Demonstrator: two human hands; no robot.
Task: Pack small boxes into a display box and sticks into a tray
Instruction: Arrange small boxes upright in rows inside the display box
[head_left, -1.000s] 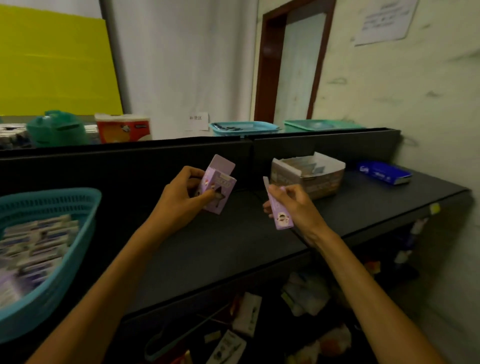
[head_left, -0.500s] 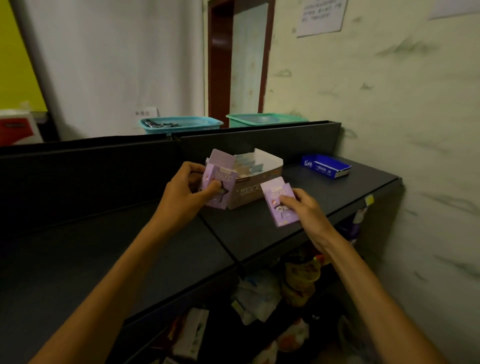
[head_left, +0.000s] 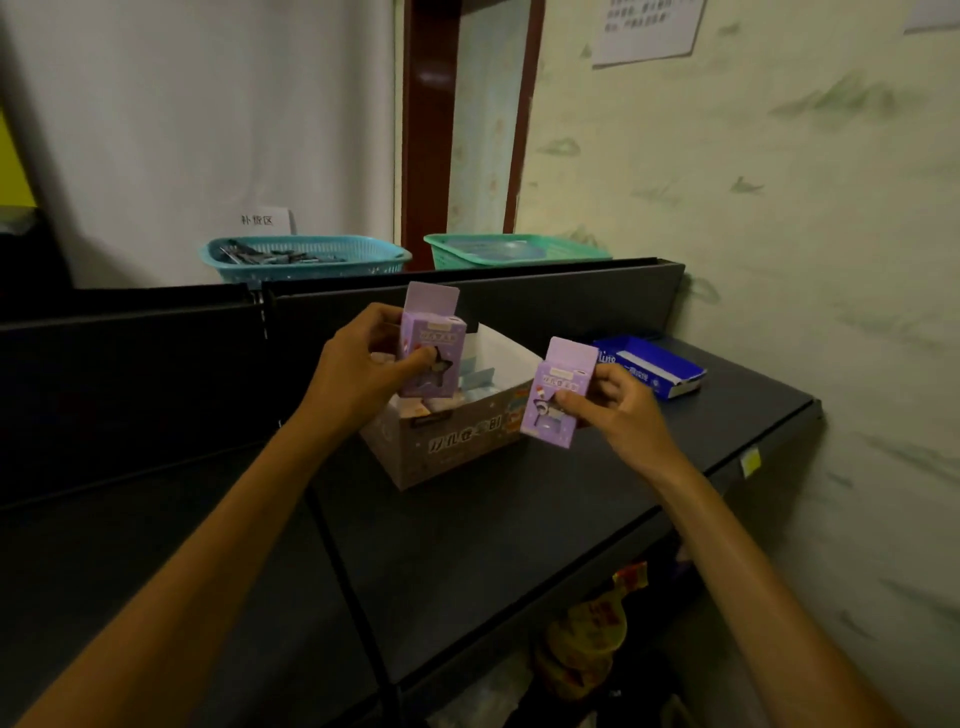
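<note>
The right hand (head_left: 618, 415) pinches one purple box (head_left: 553, 402) near the display box (head_left: 457, 441); the left hand (head_left: 363, 364) grips another purple box (head_left: 431, 351) over it. Both top flaps stand open, so either might snag or spill

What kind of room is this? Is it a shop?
Probably a shop's stockroom or packing corner. A black shelf holds a display box, plastic baskets sit behind it, and each hand holds a small purple box.
</note>
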